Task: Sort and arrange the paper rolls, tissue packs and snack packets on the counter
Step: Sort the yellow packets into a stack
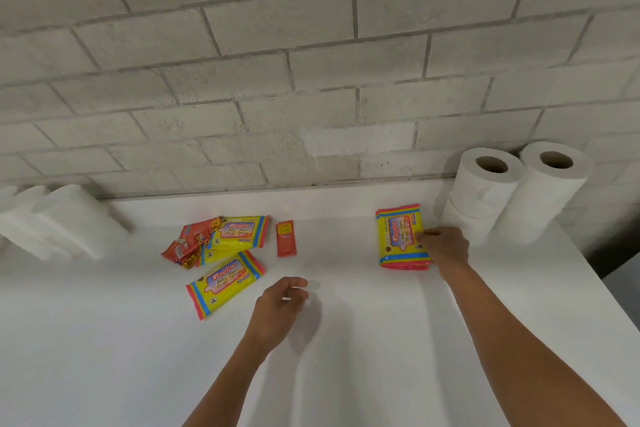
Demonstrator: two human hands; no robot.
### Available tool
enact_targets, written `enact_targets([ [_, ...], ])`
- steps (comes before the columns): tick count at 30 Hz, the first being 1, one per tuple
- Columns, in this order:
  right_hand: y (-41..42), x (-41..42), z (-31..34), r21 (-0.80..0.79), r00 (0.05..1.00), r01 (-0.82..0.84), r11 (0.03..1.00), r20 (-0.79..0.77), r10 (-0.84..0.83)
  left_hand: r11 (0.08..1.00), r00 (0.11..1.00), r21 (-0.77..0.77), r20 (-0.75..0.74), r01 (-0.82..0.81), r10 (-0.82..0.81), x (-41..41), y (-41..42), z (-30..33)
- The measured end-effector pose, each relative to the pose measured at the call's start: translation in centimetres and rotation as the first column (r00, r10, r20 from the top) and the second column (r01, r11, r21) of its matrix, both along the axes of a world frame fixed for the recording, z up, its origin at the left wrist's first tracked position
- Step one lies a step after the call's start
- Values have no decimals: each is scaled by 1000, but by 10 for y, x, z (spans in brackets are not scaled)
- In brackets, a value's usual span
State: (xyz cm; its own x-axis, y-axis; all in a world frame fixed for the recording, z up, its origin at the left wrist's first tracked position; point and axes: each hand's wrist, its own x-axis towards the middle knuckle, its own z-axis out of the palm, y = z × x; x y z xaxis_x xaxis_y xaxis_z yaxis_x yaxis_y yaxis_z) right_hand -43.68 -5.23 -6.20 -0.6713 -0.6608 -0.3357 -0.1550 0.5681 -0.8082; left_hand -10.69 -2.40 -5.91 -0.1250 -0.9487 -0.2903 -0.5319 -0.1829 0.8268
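Observation:
A stack of yellow tissue packs (398, 236) lies at the right of the white counter (104, 340), and my right hand (445, 248) grips its right edge. My left hand (280, 305) hovers over the middle of the counter, fingers loosely curled and holding nothing. To its left lie two more yellow tissue packs (225, 282) (240, 230), partly over a pile of red snack packets (188, 246). A single red packet (286, 238) lies apart in the middle. Upright paper rolls (485, 191) (543, 191) stand at the back right against the wall.
Several white paper rolls (59, 222) lie on their sides at the far left. A grey block wall (311, 80) runs behind the counter. The counter's right edge (595, 274) drops to a dark floor.

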Motion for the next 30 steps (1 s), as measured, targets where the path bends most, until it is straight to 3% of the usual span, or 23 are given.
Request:
enact_targets([
  [5, 1, -2, 1, 61, 994, -22, 998, -105, 28, 996, 999, -92, 39, -13, 16, 16, -17, 11],
  [10, 4, 3, -1, 107, 983, -80, 991, -154, 96, 971, 940, -226, 304, -85, 153, 60, -59, 19],
  [14, 7, 11, 3, 114, 963, -116, 987, -229, 140, 992, 853, -109, 510, -66, 113, 101, -91, 10],
  [18, 14, 27, 7, 45, 938, -165, 985, -303, 171, 997, 759, 82, 648, 7, -59, 116, -108, 5],
  [25, 37, 88, 10, 12, 805, -376, 927, -492, 333, 983, 753, 186, 646, 6, -126, 129, -121, -2],
  [30, 66, 149, 1, -64, 797, -539, 840, -360, 484, 990, 812, 142, 581, -24, -64, 122, -105, 2],
])
